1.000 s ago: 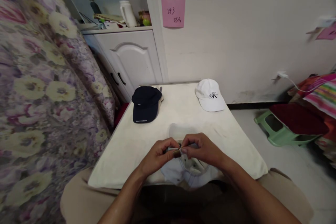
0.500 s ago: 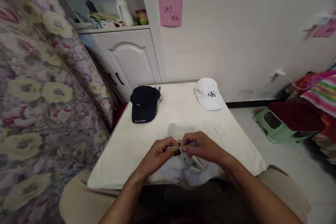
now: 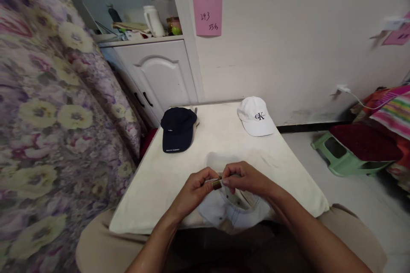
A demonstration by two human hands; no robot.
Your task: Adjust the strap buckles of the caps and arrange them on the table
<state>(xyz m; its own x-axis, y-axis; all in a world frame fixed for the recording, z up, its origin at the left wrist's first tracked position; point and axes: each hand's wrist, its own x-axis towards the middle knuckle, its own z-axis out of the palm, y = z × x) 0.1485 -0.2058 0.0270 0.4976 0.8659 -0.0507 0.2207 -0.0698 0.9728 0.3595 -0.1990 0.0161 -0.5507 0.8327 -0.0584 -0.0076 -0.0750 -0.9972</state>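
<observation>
A pale blue-grey baseball cap (image 3: 238, 217) lies at the table's near edge with its inside partly showing. At its back strap sits a small brass-coloured buckle (image 3: 217, 184). My left hand (image 3: 200, 185) is closed, thumb and forefinger pinching the strap at the buckle. Just to the right, my right hand (image 3: 241, 177) pinches the strap's other side, its fingertips almost meeting the left ones. The fingers hide most of the strap. Farther back on the table are a navy cap (image 3: 177, 128) on the left and a white cap (image 3: 255, 115) with black letters on the right.
The table (image 3: 221, 134) has a cream cover. A floral curtain (image 3: 54, 136) hangs at the left, near a white cabinet (image 3: 160, 72) bearing a white jug (image 3: 154, 21). A green stool (image 3: 336, 158) with a dark red top stands at the right.
Both hands keep their pinch at the buckle, with only slight finger movement. The whole view has shifted a little, so things appear slightly lower and farther right.
</observation>
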